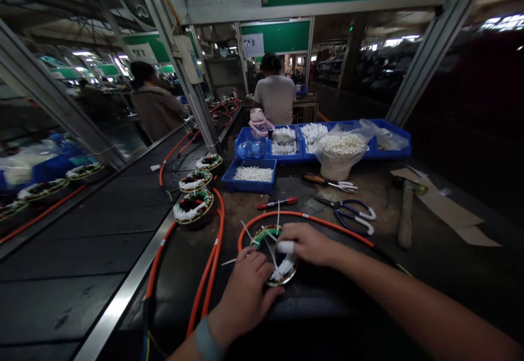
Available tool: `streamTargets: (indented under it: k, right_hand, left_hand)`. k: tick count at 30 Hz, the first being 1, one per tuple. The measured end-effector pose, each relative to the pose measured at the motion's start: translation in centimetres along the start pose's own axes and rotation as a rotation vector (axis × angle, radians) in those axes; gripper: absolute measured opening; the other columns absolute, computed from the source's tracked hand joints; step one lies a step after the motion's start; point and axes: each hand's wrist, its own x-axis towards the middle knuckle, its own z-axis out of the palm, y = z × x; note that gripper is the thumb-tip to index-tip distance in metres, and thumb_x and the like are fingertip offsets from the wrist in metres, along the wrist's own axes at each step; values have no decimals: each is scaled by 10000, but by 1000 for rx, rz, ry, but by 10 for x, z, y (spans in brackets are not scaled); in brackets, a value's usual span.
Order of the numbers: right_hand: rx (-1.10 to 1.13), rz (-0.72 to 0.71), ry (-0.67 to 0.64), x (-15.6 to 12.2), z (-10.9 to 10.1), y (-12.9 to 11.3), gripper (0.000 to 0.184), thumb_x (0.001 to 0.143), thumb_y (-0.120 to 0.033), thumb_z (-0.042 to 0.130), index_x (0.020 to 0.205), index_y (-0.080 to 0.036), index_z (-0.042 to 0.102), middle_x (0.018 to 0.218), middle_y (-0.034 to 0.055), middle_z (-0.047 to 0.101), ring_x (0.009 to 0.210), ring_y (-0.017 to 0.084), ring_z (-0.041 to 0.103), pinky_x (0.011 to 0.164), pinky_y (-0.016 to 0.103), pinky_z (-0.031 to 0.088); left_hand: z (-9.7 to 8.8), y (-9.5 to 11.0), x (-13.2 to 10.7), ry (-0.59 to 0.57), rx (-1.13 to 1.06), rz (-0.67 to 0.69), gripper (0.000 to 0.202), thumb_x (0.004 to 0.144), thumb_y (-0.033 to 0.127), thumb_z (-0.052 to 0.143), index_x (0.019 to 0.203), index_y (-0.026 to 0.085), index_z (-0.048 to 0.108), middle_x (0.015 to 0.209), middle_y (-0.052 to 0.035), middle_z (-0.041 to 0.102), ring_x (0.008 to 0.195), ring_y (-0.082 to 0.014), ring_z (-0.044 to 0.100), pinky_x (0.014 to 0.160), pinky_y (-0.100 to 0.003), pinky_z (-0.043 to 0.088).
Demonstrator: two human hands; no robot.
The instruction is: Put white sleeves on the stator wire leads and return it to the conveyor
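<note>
A ring-shaped motor stator (282,275) with green and white parts lies on the dark bench in front of me. Several white cable ties (279,216) stick up and out from its ring, and an orange cable (303,215) curves behind it. My left hand (249,284) grips the stator's near left side, thumb along the front rim. At its far right side, my right hand (307,244) has its fingers bent and closed over the ring. White wrapping (285,247) shows on a digit of that hand. Whatever lies between its fingertips is hidden.
Behind are a blue tray (249,186) of cable ties, blue bins (303,156) and a bagged tub (335,173). Scissors (356,211), a red marker (277,203), a screwdriver (313,179) and a hammer (405,216) lie around. More stators (194,206) stand left. Two co-workers (275,96) sit beyond.
</note>
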Motion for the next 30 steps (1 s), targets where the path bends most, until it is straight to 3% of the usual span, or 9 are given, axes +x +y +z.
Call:
streamTargets:
  k: [3,7,14,16,19,21,25,28,30]
  right_hand:
    - [-30,315,269,-2,-29,59,196,829,-241,535,991,-224,645,925,-4,685,787,140,615,681,227,450]
    - [-206,634,520,6,-81,139,327,808,-155,465,1121,-95,538,1061,176,606,892,265,589,696,345,433]
    - [-338,661,552,7,-110,191,174,745,-103,466,828,-163,606,953,133,603,917,278,535,702,339,375]
    - [-200,649,680,7,-110,195,104,730,-149,509,783,-182,592,970,136,601,911,266,532,724,339,395]
    - [85,613,919,8,-114,188,93,767,-224,500,843,-201,548,1020,147,602,868,240,564,754,357,439]
    - [179,555,948,6,-112,169,169,825,-281,445,964,-203,500,1035,131,615,826,207,605,735,348,471]
    - [235,449,838,-26,-84,95,218,778,-366,562,931,-213,543,854,75,674,785,211,648,734,342,502]
    - [340,286,649,-74,-41,33,147,786,-278,528,915,-266,597,887,59,701,831,232,669,766,384,531]
    - [433,138,497,-111,-7,3,265,759,-218,509,971,-345,607,963,29,714,904,251,672,799,425,541]
  left_hand:
    - [0,5,1,29,-39,-101,244,689,256,719,904,203,615,856,-32,635,833,-223,587,954,-529,354]
    - [3,11,5,100,-70,-178,113,721,195,663,823,205,615,764,-15,626,763,-207,591,926,-530,374]
    - [0,8,5,65,-101,-141,117,719,213,658,827,198,614,776,-25,618,772,-205,574,901,-502,381]
    - [0,7,5,68,-95,-123,113,732,238,654,829,192,618,762,-30,615,760,-202,570,891,-495,386]
    - [0,6,4,82,-88,-112,129,742,259,654,850,194,627,761,-33,619,763,-200,573,892,-484,391]
    - [0,6,3,92,-86,-110,133,742,265,654,853,196,629,754,-30,621,760,-197,577,902,-479,393]
    - [1,11,0,111,-61,-94,244,747,249,646,986,210,615,852,-39,656,820,-206,597,936,-486,383]
    - [6,19,-1,198,-2,-69,414,771,198,599,1179,206,530,1013,-68,665,951,-233,590,988,-529,325]
    - [10,23,-1,258,4,-92,363,777,170,566,1138,207,557,991,-59,677,956,-234,591,1000,-540,300]
